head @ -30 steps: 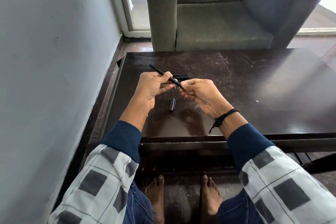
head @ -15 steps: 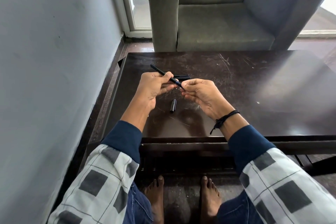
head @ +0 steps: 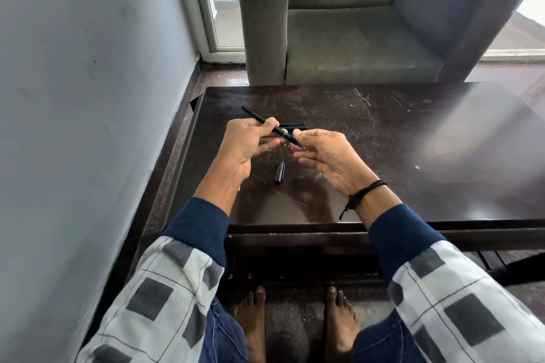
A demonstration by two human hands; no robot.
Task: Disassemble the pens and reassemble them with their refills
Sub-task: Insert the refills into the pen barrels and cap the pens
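Black pen [head: 267, 124] sits pinched in the left hand [head: 247, 144]. Its tip touches the right hand [head: 323, 153] fingers, which pinch it. A small black cap [head: 279, 173] lies on the table [head: 383, 141] below both hands.

Dark scratched wooden table [head: 383, 138], a black pen cap [head: 279, 173] laid on it, more black pens [head: 295, 126] laid farther back

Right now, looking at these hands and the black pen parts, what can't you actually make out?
- Head view: the thin black pen in the left hand; its middle is hidden by the fingers.
- Its tip near the right hand: too small to tell whether a piece is being pinched.
- The black pens lying on the dark wooden table, at: partly behind the hands, count unclear.
- The short black cap: details too small.
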